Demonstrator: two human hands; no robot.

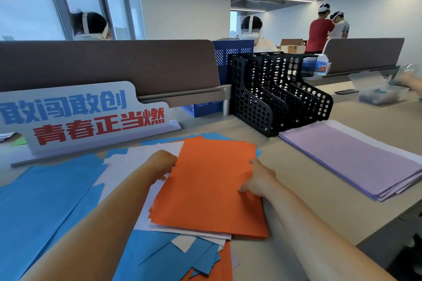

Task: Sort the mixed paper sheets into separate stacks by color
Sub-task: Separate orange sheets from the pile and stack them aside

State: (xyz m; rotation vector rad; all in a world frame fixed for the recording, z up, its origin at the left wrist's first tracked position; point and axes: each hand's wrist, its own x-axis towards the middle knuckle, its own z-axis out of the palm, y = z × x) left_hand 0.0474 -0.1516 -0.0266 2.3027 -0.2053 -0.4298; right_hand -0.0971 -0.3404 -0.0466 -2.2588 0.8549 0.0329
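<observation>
A stack of orange sheets [205, 185] lies on top of a mixed pile in front of me. My left hand [163, 164] grips its left edge, fingers curled under the paper. My right hand [258, 180] holds its right edge, thumb on top. Under the orange stack are white sheets [127, 166] and more blue and orange sheets [182, 260] at the near edge. A spread of blue sheets [45, 198] covers the table to the left. A neat lilac stack [356, 157] lies apart on the right.
A black perforated file rack [274, 96] stands behind the pile, with a blue rack [228, 57] behind it. A white sign with blue and red characters [86, 116] stands at the left against a grey divider [114, 64]. Several people work beyond.
</observation>
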